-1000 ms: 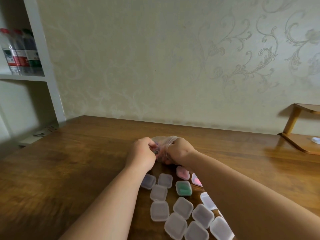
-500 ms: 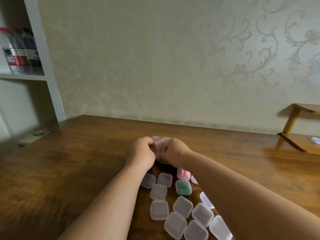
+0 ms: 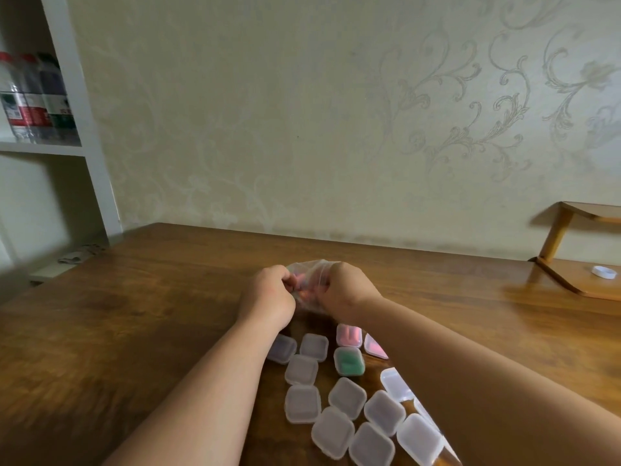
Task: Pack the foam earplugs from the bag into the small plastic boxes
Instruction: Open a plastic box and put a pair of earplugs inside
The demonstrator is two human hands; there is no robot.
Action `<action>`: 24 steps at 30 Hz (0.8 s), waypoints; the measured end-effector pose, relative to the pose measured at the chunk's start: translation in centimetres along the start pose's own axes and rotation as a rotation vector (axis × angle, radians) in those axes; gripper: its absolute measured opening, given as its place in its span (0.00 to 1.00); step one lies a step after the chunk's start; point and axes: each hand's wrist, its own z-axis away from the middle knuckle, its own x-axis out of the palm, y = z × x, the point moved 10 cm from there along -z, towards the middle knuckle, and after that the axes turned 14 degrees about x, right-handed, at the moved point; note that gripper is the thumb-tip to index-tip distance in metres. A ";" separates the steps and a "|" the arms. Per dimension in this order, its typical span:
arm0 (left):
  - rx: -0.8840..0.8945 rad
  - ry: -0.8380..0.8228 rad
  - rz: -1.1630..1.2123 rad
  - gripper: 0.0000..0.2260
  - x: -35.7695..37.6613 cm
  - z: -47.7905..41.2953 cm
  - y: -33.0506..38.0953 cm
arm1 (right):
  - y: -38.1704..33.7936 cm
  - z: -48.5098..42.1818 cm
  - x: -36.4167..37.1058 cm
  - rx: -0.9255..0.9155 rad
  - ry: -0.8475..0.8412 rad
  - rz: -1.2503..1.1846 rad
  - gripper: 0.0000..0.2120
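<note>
A clear plastic bag [image 3: 311, 275] with pinkish earplugs inside sits on the wooden table [image 3: 134, 314], held between both hands. My left hand [image 3: 270, 295] grips its left side with curled fingers. My right hand [image 3: 342, 287] grips its right side the same way. In front of the hands lie several small translucent boxes [image 3: 302, 403], all with lids down. One box holds green foam [image 3: 349, 361], two hold pink foam [image 3: 349, 335]. My right forearm covers part of the boxes at the right.
A wooden stand [image 3: 584, 284] with a white cap [image 3: 604, 272] stands at the table's right end. A white shelf [image 3: 40, 148] with bottles [image 3: 33, 102] is at the far left. The wall runs close behind the table.
Both hands with the bag shifted slightly away from me and closer together. The boxes have not moved.
</note>
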 end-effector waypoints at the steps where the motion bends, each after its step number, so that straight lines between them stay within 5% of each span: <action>1: 0.005 0.001 -0.007 0.16 0.0 0.0 0.0 | 0.9 0.0 -0.7 0.014 0.084 -0.143 0.09; 5: 0.012 0.009 -0.022 0.15 -0.1 0.1 0.2 | 4.1 1.4 -3.1 -0.001 0.296 -0.427 0.03; 14: 0.062 0.155 -0.104 0.07 -1.9 1.2 1.8 | 10.3 5.7 -3.1 0.188 0.262 -0.792 0.08; 19: 0.317 0.243 -0.012 0.12 -3.4 2.1 5.8 | 11.4 8.1 -3.7 0.171 0.254 -0.848 0.09; 24: 0.506 0.065 0.208 0.10 -1.5 4.0 10.8 | 11.7 9.5 -2.9 0.115 0.181 -1.050 0.07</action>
